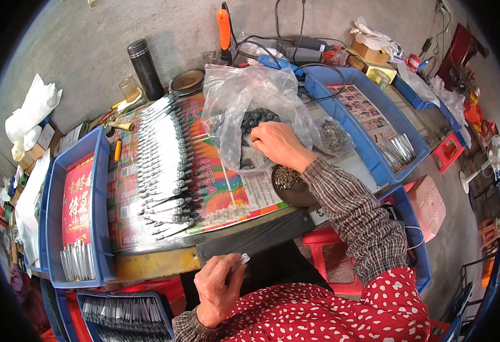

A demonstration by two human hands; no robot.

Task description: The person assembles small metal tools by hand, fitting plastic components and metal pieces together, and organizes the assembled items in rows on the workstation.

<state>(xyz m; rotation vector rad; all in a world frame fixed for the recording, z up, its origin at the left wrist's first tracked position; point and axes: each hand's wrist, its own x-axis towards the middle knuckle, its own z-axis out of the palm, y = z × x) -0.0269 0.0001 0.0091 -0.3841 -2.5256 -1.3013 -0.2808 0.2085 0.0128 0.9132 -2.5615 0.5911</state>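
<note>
Pinching left hand: my left hand [220, 289] closes thumb and curled fingers on a small metal piece [242, 260], held low in front of me near the close edge of the table [159, 265].
Metal piece: silvery, smooth and flattish, with what look like small holes; the rest of it is hidden in my fingers.
Long axis: the visible end points up and to the right, out past my fingertips.
Right hand: my right hand [279, 142] reaches into the clear plastic bag [250, 82], fingers bent down at the black parts [255, 117]; I cannot tell whether they grip one.
Clear bag: thin, crinkled, shiny film, its mouth spread wide around my fingers.
Black parts: dark, stubby, rounded, heaped loose at mixed angles.
Brown dish [302, 198]: round and shallow, beside my checked sleeve [355, 211], holding a heap of tiny brass-coloured pieces [286, 177].
Silvery rods [164, 142]: slim, glossy, packed side by side in a long column, dark ends along the right side.
Blue trays [104, 211]: smooth plastic, long and rectangular, one on either side of the rods.
</note>
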